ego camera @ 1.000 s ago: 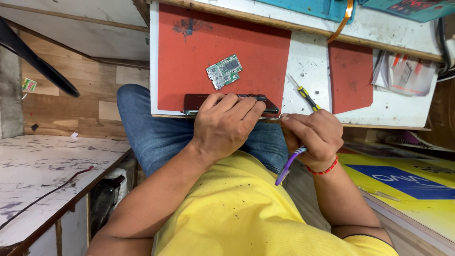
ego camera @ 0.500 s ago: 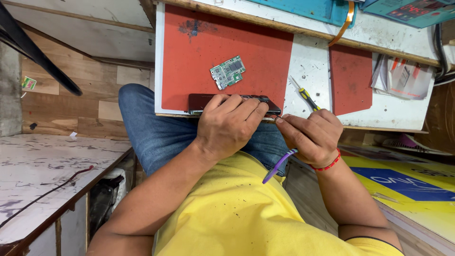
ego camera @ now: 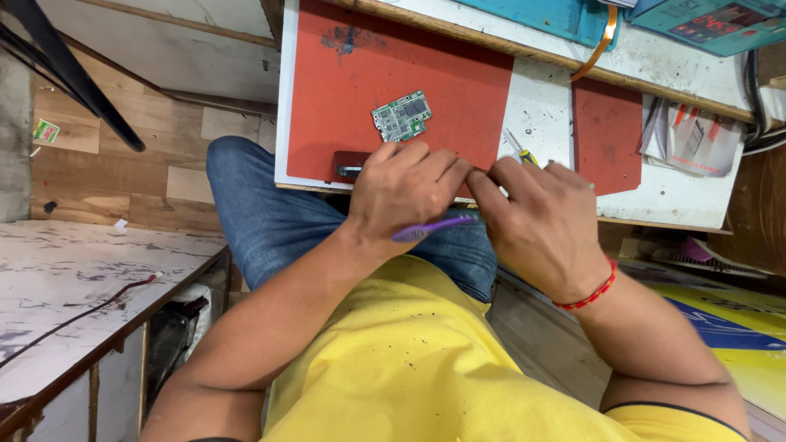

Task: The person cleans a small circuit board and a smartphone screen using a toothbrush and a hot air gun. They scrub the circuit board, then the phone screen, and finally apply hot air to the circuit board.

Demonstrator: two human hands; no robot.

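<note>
My left hand (ego camera: 401, 190) presses down on a dark red phone (ego camera: 350, 163) lying at the near edge of a red mat (ego camera: 385, 74). My right hand (ego camera: 544, 225), with a red thread at the wrist, sits close beside it, fingertips touching the left hand's fingers. It grips a thin purple tool (ego camera: 434, 227) that lies level across the base of my left hand. A small green circuit board (ego camera: 401, 115) rests on the mat just beyond my left hand. Most of the phone is hidden under my fingers.
A yellow-handled screwdriver (ego camera: 517, 147) lies on the white bench top (ego camera: 540, 98) next to a second red mat (ego camera: 606, 135). Papers (ego camera: 688, 139) and a teal device (ego camera: 720, 24) sit at the back right. A low white table (ego camera: 74, 278) stands to my left.
My right hand has moved left against my left hand. The purple tool has swung from hanging downward to lying level across my left wrist. My left hand stays on the phone.
</note>
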